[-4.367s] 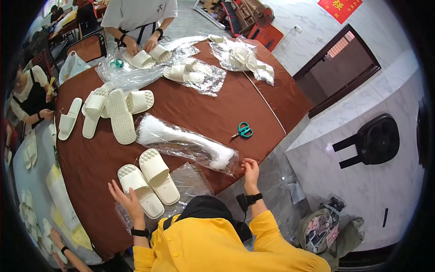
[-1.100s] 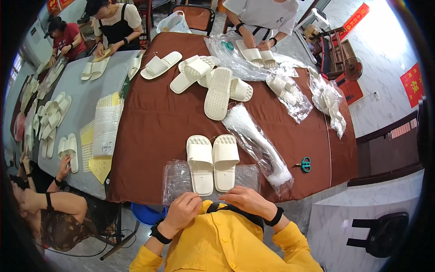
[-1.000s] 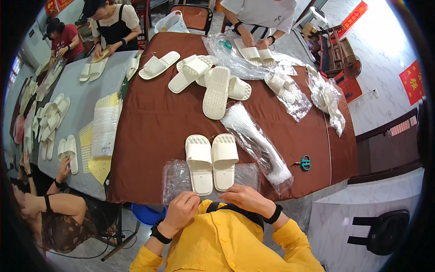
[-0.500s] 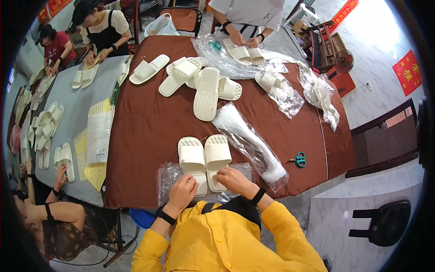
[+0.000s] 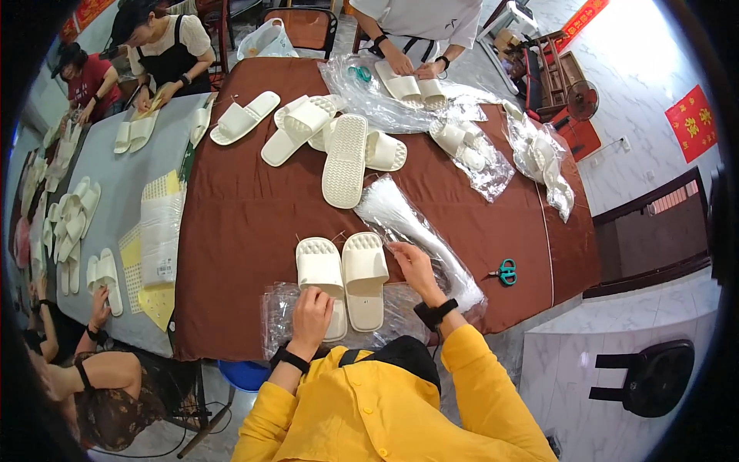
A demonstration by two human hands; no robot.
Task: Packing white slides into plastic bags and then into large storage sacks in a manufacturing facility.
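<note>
Near slippers (image 5: 364, 282) look light, bendy, best held by straps (image 5: 319, 269); left hand (image 5: 312, 317) curled, right hand (image 5: 416, 271) half-curled, can't tell if gripping.

Front slippers (image 5: 366, 263): matt cream foam or soft plastic, can't tell which; straps smooth, toe ends knobbly. Upturned slipper (image 5: 344, 162): rough patterned sole, matt. Flat bag (image 5: 402, 308) under the pair: thin clear plastic, glossy, creased. White bundle (image 5: 416, 232): shiny clear film wrap. Counter (image 5: 239, 231): brown cloth, slight sheen, wrinkled. Scissors (image 5: 507, 272): smooth teal plastic handles.
</note>
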